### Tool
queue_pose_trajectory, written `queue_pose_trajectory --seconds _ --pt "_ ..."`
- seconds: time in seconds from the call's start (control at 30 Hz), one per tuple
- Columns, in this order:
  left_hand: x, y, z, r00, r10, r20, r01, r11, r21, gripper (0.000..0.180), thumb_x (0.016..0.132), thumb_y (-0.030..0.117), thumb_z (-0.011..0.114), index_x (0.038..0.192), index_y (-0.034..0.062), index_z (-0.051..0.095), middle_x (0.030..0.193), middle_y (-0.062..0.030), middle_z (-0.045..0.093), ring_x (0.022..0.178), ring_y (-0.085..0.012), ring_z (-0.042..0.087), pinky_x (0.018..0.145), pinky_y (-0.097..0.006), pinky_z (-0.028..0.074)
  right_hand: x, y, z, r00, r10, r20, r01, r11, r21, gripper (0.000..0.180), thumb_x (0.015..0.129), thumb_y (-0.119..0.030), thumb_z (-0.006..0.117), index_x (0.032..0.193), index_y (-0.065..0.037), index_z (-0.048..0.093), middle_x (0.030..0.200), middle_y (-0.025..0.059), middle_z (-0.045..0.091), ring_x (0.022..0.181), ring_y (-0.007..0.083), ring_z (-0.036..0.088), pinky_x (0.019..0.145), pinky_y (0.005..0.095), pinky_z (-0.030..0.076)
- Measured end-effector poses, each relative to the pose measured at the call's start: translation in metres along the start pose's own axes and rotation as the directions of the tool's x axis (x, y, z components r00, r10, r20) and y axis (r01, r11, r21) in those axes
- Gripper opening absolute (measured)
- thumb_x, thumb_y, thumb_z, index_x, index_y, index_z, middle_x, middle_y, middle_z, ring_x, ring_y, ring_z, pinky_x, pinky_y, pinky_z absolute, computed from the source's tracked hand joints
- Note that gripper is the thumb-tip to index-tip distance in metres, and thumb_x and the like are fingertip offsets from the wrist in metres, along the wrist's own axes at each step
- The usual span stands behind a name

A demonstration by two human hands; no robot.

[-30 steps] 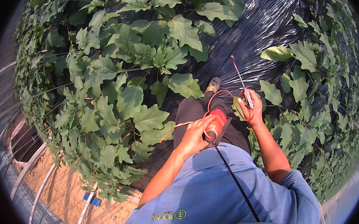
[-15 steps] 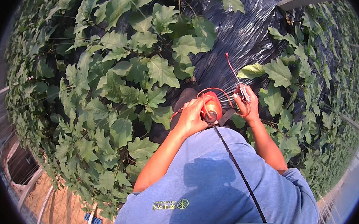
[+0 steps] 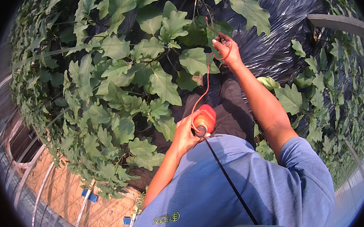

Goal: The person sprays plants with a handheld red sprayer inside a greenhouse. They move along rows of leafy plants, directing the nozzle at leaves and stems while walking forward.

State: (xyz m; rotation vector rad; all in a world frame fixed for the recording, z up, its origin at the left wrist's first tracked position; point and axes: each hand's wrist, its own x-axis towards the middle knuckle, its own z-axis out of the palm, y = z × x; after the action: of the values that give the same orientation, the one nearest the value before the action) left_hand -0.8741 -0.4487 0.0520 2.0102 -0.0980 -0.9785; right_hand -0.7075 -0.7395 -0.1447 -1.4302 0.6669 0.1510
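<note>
Below the frame's centre, the left hand [image 3: 185, 134] clasps a red bottle [image 3: 206, 116]. Well apart, at upper centre, the right hand [image 3: 230, 53] grips a red-tipped tool [image 3: 224, 37].

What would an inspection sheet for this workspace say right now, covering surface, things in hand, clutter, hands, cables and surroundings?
Surface: black plastic film, wrinkled and glossy.
Job's things: red-orange bottle with a dark cap; slim tool, mostly hidden by the hand.
Clutter: two small blue objects at lower left, too small to identify.
Grippers: left hand holds the bottle; right hand is closed on the tool, near leaves.
Cables: orange tube runs between bottle and right hand; black cord crosses the blue shirt.
Surroundings: leafy green plants on both sides; grey curved bar at upper right; sandy ground at lower left.
</note>
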Motion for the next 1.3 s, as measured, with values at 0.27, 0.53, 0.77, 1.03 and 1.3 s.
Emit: queue_pose_trajectory --seconds 0.27,0.53,0.77,1.03,1.3 --pt "0.018 -0.002 0.058 0.952 -0.254 -0.168 0.233 0.963 -0.137 0.098 0.073 0.022 0.105 0.156 0.0057 0.056 0.16 -0.02 0.064 0.145 -0.0393 0.064 0.121 -0.049 0.051 0.216 0.035 0.078 0.997 0.039 0.061 -0.055 0.957 0.286 0.026 0.102 -0.026 0.086 0.115 -0.009 0.072 0.089 -0.0007 0.074 0.077 0.0105 0.069 0.067 0.0281 0.053" --pt "0.037 0.002 0.087 0.948 -0.298 -0.111 0.264 0.932 -0.25 0.095 0.073 0.03 0.105 0.153 0.0064 0.059 0.157 -0.0189 0.066 0.143 -0.0422 0.064 0.121 -0.051 0.048 0.278 0.043 0.095 0.99 0.137 0.015 -0.137 0.975 0.175 0.021 0.101 -0.026 0.084 0.107 -0.009 0.074 0.086 0.0005 0.075 0.071 0.013 0.067 0.066 0.0316 0.052" --pt "0.044 0.005 0.075 0.959 -0.252 -0.129 0.226 0.956 -0.186 0.096 0.072 0.028 0.105 0.153 0.0058 0.059 0.156 -0.0188 0.066 0.142 -0.0424 0.065 0.12 -0.051 0.049 0.266 0.039 0.086 0.992 0.11 -0.055 -0.105 0.991 0.08 0.028 0.104 -0.035 0.083 0.107 -0.009 0.072 0.083 0.0016 0.074 0.068 0.0124 0.065 0.063 0.0311 0.051" --pt "0.051 0.012 0.024 0.997 -0.029 -0.073 0.022 0.996 -0.084 0.097 0.07 0.017 0.107 0.154 0.0026 0.059 0.149 -0.0199 0.07 0.136 -0.0347 0.07 0.116 -0.046 0.055 0.111 0.004 0.0 0.982 -0.133 0.137 0.149 0.982 -0.114 0.034 0.101 -0.016 0.083 0.126 0.002 0.067 0.095 -0.0017 0.067 0.083 0.0094 0.062 0.079 0.0282 0.055" --pt "0.103 0.075 -0.043 0.906 0.382 0.185 -0.419 0.874 0.247 0.096 0.062 0.027 0.107 0.147 0.0073 0.067 0.131 -0.0201 0.075 0.124 -0.0417 0.07 0.109 -0.053 0.053 -0.188 -0.065 -0.129 0.85 -0.51 -0.134 0.392 0.781 -0.486 0.051 0.095 -0.027 0.086 0.134 -0.003 0.066 0.114 0.0169 0.069 0.106 0.0388 0.07 0.092 0.0485 0.058"
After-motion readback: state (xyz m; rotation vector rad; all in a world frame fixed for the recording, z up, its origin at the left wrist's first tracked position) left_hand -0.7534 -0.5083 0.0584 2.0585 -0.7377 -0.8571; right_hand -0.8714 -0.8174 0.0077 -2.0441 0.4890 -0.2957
